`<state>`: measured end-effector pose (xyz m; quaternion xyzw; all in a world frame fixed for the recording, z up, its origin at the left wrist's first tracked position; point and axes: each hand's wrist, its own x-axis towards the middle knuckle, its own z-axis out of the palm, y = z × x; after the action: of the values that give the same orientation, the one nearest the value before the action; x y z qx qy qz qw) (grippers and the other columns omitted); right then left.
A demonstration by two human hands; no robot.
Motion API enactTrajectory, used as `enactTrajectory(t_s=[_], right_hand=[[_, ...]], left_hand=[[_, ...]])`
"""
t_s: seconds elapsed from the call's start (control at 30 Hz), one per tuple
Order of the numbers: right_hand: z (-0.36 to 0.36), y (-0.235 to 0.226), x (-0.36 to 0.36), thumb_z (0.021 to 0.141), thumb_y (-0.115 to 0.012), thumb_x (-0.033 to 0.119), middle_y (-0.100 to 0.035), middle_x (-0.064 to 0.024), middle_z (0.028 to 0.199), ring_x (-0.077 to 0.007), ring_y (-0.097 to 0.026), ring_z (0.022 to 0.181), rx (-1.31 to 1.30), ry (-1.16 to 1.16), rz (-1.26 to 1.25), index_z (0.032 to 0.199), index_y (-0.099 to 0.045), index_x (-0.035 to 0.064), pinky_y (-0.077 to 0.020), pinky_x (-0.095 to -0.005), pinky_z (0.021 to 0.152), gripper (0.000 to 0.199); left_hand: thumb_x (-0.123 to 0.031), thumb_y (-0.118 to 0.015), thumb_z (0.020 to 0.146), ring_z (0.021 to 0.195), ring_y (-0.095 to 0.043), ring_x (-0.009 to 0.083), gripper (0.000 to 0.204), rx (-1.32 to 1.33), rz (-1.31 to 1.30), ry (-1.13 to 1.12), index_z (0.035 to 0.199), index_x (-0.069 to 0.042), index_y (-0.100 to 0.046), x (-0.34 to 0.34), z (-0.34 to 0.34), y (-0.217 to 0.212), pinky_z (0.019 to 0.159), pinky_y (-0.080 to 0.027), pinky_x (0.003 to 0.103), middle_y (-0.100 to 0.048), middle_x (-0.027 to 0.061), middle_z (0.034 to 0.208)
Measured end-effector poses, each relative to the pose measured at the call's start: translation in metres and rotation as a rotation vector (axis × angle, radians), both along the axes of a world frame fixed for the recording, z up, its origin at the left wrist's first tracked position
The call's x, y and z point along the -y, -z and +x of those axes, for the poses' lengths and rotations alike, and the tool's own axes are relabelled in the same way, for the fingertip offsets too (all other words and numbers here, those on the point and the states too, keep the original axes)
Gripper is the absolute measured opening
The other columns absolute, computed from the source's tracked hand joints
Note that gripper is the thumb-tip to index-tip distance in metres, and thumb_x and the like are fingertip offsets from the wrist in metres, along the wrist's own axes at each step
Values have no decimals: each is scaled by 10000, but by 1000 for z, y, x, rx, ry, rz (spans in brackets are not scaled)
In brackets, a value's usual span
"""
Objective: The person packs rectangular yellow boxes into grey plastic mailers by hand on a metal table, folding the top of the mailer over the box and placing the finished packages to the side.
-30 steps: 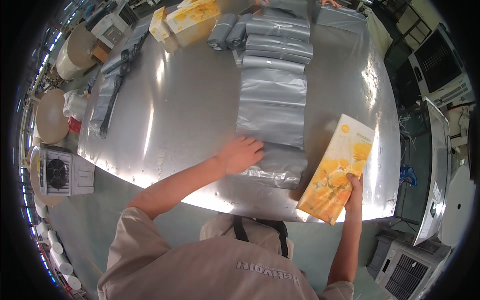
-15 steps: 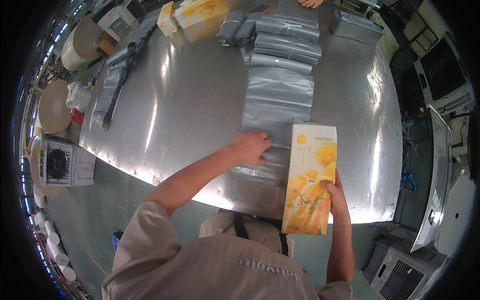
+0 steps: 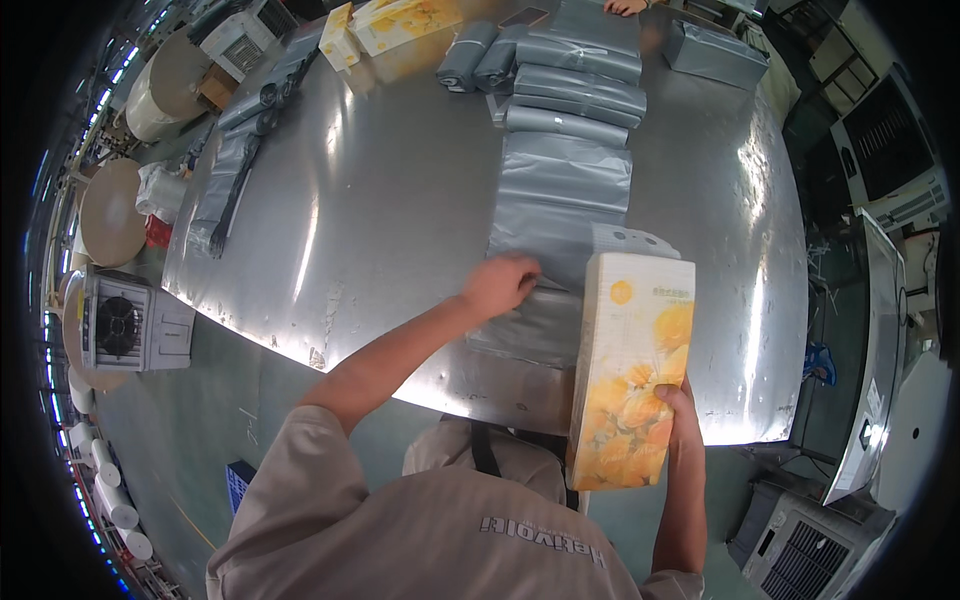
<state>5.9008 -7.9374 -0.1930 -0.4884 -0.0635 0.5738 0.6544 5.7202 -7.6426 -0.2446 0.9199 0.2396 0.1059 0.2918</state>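
My right hand grips a tall pack of tissues with a yellow flower print, thumb on its front. The pack stands tilted over the table's near edge, a pale flap with dark holes showing behind its top. Below a row of overlapping grey plastic bags, the nearest grey plastic bag lies flat toward me. My left hand is closed at that bag's upper edge, fingers pinched on the film. The pack covers the right part of this bag.
Rolled grey bags lie at the far side of the metal table, beside more yellow-printed packs. A folded grey bundle lies far right. Another person's hand shows at the far edge. Grey bags line the left edge.
The tissue pack has shifted right and slightly toward me, and the flap behind it shows more. My left hand's fingers have drawn together at the bag's edge.
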Motion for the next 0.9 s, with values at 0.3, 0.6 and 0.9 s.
enactTrajectory(t_s=[0.3, 0.6, 0.9], right_hand=[[-53, -13, -47, 726, -666, 162, -447, -183, 1335, -271, -455, 1218, -40, -451, -171, 1439, -243, 19, -363, -349, 1005, 841], [-82, 8, -42, 791, -591, 93, -496, -173, 1239, -268, -529, 1113, -240, 126, -91, 1386, -282, 22, -460, -374, 913, 674], [-66, 35, -40, 826, -633, 192, -556, -99, 1097, -227, -543, 950, 1182, 142, -248, 1241, -501, 32, -454, -346, 786, 464]], left_hand=[[-109, -643, 833, 764, -582, 156, 117, 66, -539, -70, 928, -52, -683, -22, 2, -12, 700, -471, 272, -604, 64, 844], [-74, -625, 800, 783, -577, 256, 100, 134, 257, 148, 887, -95, -669, 1, -13, -64, 671, -492, 349, -590, 45, 829], [-31, -571, 857, 883, -626, 176, 192, 312, -408, -206, 1046, -57, -593, 51, -41, -30, 758, -511, 295, -631, 79, 933]])
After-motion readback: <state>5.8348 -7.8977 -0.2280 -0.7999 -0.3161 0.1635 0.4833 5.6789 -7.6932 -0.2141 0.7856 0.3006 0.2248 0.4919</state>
